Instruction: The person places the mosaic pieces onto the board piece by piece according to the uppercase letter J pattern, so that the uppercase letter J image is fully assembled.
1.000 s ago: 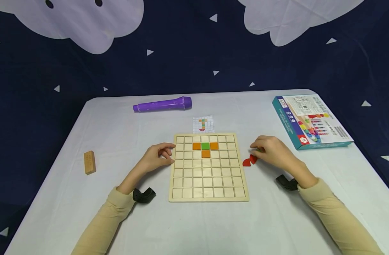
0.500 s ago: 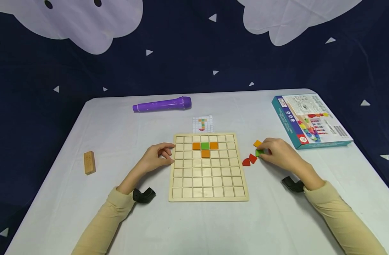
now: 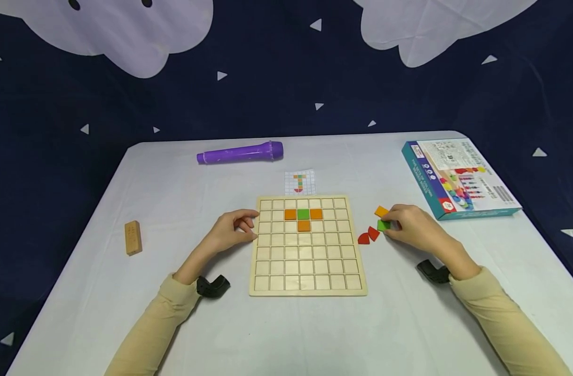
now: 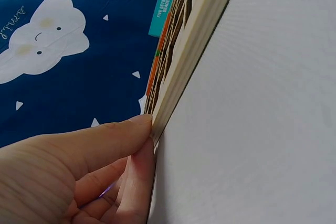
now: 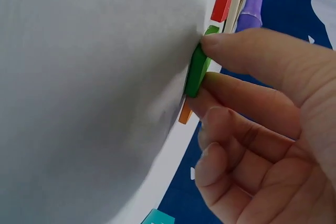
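A wooden grid board (image 3: 291, 269) lies flat on the table, with orange tiles (image 3: 304, 226) and one green tile (image 3: 303, 214) in its upper cells. My left hand (image 3: 226, 231) touches the board's left edge with thumb and forefinger; in the left wrist view the thumb (image 4: 105, 142) meets the board's side (image 4: 189, 56). Right of the board, my right hand (image 3: 415, 228) pinches a loose green tile (image 5: 197, 69) between thumb and forefinger, low at the table. An orange tile (image 3: 381, 211) lies beyond it. Two red quarter-round pieces (image 3: 363, 238) lie between that hand and the board.
Behind the board lies a small grid card (image 3: 300, 182) with a coloured pattern. A purple toy microphone (image 3: 241, 153) is farther back. A flat teal box (image 3: 460, 177) lies at the right, a small wooden block (image 3: 133, 238) at the left.
My right hand has moved slightly right and toward me, uncovering the orange tile and the green tile at its fingertips. My left hand stays at the board's edge.
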{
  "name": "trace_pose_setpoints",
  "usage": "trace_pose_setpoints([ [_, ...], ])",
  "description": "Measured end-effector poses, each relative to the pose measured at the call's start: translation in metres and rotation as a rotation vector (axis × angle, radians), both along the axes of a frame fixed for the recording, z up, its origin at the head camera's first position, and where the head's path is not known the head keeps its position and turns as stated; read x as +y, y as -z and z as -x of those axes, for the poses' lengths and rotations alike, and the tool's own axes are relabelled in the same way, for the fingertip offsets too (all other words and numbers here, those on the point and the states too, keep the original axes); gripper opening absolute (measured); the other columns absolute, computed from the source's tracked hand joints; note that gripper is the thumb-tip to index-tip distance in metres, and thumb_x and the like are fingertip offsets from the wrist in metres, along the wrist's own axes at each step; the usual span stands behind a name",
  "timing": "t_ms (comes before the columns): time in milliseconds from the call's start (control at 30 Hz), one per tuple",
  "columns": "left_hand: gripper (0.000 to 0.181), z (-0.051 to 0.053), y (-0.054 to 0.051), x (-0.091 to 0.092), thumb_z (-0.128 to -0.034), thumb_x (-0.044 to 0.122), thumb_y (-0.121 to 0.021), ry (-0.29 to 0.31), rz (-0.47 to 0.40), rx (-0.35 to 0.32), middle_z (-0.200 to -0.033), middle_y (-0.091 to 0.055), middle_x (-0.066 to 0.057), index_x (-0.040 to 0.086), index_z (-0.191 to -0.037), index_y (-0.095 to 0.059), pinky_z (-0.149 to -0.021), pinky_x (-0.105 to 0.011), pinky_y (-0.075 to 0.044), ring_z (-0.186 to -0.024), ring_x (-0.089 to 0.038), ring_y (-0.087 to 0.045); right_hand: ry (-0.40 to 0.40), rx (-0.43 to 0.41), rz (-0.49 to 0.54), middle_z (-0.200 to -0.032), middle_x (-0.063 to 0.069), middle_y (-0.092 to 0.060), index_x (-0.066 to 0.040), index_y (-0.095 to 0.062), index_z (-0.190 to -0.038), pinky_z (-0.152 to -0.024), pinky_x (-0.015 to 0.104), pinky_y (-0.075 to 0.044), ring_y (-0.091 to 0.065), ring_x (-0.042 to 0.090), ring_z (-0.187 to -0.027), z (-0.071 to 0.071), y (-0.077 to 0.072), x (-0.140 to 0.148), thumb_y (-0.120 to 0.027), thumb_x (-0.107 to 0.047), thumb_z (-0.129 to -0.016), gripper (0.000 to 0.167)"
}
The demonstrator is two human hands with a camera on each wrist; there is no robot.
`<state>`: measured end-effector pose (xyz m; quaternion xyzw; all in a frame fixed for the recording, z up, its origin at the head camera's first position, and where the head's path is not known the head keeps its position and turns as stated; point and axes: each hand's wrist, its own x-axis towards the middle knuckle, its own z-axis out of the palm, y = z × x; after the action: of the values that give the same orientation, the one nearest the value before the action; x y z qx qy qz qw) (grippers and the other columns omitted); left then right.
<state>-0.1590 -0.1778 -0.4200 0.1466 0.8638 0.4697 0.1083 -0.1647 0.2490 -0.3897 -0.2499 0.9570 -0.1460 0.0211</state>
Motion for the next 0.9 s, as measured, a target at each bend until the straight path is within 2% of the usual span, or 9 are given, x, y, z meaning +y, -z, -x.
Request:
trace_pose_setpoints([
  [133, 0.052, 0.0, 0.0, 0.0, -0.0768, 0.002, -0.072, 0.004, 0.004, 0.004, -0.094, -0.062, -0.015, -0.004, -0.125, -0.054, -0.067, -0.018, -0.044, -0.076, -0.01, -0.057, 0.005, 0.008, -0.021, -0.084, 0.007, -0.065, 0.0, -0.072, -0.094, -0.06, 0.025, -0.04, -0.046, 0.013, -0.067, -0.001, -0.002, -0.001, -0.076, -0.01, -0.073, 0.024],
  [333, 0.052, 0.0, -0.002, 0.001, -0.0772, 0.002, -0.072, 0.004, 0.013, -0.005, -0.094, -0.062, -0.015, -0.004, -0.126, -0.054, -0.067, -0.018, -0.044, -0.076, -0.01, -0.058, 0.014, 0.017, -0.004, -0.085, 0.009, -0.067, 0.0, -0.073, -0.094, -0.061, 0.028, -0.043, -0.049, 0.014, -0.068, -0.001, -0.005, -0.003, -0.076, -0.012, -0.073, 0.024],
  [467, 0.052, 0.0, -0.002, 0.001, -0.0771, 0.002, -0.072, -0.002, 0.015, -0.005, -0.094, -0.062, -0.015, -0.004, -0.126, -0.054, -0.066, -0.018, -0.043, -0.076, -0.009, -0.057, 0.011, 0.054, 0.02, -0.086, 0.008, -0.068, -0.001, -0.073, -0.093, -0.061, 0.027, -0.043, -0.05, 0.013, -0.068, 0.0, -0.006, -0.006, -0.076, -0.012, -0.073, 0.024],
  [667, 0.052, -0.001, -0.003, 0.002, -0.077, 0.002, -0.072, -0.008, 0.009, -0.017, -0.094, -0.062, -0.015, -0.004, -0.126, -0.054, -0.066, -0.018, -0.043, -0.076, -0.01, -0.057, -0.033, 0.099, 0.051, -0.084, 0.006, -0.068, -0.002, -0.073, -0.091, -0.061, 0.027, -0.045, -0.053, 0.013, -0.068, 0.003, -0.007, -0.017, -0.073, -0.009, -0.073, 0.019],
  [900, 0.052, -0.001, -0.003, 0.001, -0.0767, 0.002, -0.072, -0.012, 0.004, -0.017, -0.094, -0.061, -0.015, -0.004, -0.126, -0.054, -0.067, -0.018, -0.044, -0.076, -0.009, -0.057, -0.079, 0.104, 0.067, -0.086, 0.007, -0.069, -0.002, -0.073, -0.09, -0.064, 0.03, -0.049, -0.058, 0.015, -0.071, 0.004, -0.012, -0.036, -0.074, -0.01, -0.074, 0.019],
])
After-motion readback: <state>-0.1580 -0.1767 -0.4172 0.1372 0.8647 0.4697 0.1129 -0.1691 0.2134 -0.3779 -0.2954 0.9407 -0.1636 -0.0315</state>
